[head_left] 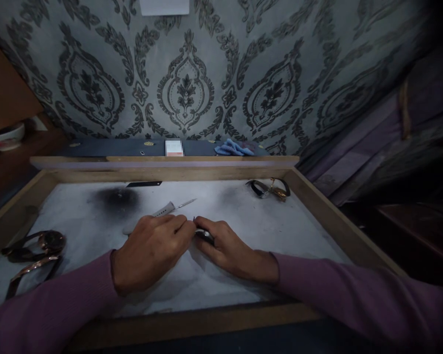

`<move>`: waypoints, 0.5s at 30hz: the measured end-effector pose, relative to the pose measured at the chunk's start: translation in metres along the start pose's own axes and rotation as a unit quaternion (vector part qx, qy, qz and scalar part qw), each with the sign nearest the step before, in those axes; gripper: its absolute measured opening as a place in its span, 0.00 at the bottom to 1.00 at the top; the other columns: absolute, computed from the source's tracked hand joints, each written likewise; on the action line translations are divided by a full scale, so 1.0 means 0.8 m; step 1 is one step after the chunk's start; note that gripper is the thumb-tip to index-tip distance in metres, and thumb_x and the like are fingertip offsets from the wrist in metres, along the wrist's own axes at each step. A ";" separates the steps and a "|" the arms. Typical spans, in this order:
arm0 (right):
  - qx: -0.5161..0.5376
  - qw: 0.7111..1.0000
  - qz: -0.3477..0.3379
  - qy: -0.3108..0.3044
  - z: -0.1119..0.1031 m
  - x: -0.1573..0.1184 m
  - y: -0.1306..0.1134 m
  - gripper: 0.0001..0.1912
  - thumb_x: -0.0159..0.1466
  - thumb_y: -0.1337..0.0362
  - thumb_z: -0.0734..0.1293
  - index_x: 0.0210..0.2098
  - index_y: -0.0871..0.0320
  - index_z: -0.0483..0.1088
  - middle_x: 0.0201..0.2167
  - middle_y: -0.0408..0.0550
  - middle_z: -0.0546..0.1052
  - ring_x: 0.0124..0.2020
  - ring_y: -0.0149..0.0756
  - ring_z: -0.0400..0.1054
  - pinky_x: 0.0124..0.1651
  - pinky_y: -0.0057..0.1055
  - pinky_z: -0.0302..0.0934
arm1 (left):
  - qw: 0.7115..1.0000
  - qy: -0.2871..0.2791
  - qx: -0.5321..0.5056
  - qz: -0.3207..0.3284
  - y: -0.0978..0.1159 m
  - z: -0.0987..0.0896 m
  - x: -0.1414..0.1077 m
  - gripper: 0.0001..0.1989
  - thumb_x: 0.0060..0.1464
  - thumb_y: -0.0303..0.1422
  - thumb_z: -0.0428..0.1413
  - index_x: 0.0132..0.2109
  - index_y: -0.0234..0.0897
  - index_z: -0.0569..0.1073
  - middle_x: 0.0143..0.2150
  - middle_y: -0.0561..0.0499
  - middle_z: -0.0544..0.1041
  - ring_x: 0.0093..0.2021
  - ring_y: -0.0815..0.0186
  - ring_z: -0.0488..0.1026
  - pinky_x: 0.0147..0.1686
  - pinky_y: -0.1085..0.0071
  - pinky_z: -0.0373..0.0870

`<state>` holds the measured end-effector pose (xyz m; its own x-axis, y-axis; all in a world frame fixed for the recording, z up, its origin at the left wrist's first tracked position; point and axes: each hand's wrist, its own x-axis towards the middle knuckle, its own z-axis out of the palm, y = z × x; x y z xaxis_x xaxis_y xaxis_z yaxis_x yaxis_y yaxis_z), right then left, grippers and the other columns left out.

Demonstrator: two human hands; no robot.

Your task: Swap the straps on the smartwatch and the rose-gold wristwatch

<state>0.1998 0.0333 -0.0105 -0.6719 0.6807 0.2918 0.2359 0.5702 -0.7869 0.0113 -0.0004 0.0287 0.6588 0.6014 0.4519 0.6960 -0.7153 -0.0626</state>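
Note:
My right hand [232,248] is closed around what looks like a watch case [205,236], dark with a shiny rim. Right beside it, my left hand [157,248] is closed, its fingertips meeting those of the right at the case. What the left fingers pinch is hidden behind them. A thin dark tip pokes up between the two hands. Just beyond my left knuckles lies a grey strap with holes [165,210], partly covered by the hand. Next to the strap, a slim pointed metal tool [186,203] rests on the white surface.
A wooden rim [170,173] borders the white work surface. Watches [52,242] lie at the left, and more watches [260,189] at the back right. A black blade [144,184] lies near the back rim. Beyond it are a small box [174,148] and a blue cloth [233,147].

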 end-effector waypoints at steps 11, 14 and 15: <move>0.004 0.999 0.027 -0.017 -0.002 0.004 -0.002 0.03 0.64 0.69 0.61 0.33 0.58 0.63 0.25 0.41 0.70 0.25 0.30 0.62 0.29 0.28 0.56 | 1.000 -0.008 -0.004 0.007 -0.002 0.002 -0.001 0.14 0.64 0.22 0.44 0.31 0.34 0.68 0.25 0.53 0.71 0.23 0.65 0.71 0.20 0.71 0.56; 0.006 0.999 0.044 -0.030 -0.004 0.006 -0.004 0.04 0.64 0.69 0.61 0.32 0.58 0.64 0.26 0.42 0.71 0.26 0.31 0.63 0.30 0.28 0.56 | 1.000 -0.020 -0.021 -0.001 -0.003 0.003 -0.002 0.13 0.64 0.23 0.45 0.32 0.34 0.68 0.26 0.53 0.72 0.24 0.65 0.71 0.21 0.71 0.58; 0.008 0.998 0.051 -0.034 -0.004 0.007 -0.004 0.04 0.64 0.69 0.61 0.32 0.58 0.64 0.26 0.43 0.71 0.27 0.31 0.63 0.31 0.28 0.56 | 0.999 -0.028 -0.028 -0.006 -0.004 0.003 -0.002 0.13 0.64 0.23 0.46 0.32 0.34 0.68 0.26 0.53 0.72 0.24 0.65 0.71 0.22 0.71 0.58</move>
<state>0.1977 0.0364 -0.0045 -0.6914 0.7014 0.1730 0.2949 0.4927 -0.8187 0.0086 0.0019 0.0259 0.6667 0.6279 0.4015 0.6878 -0.7259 -0.0067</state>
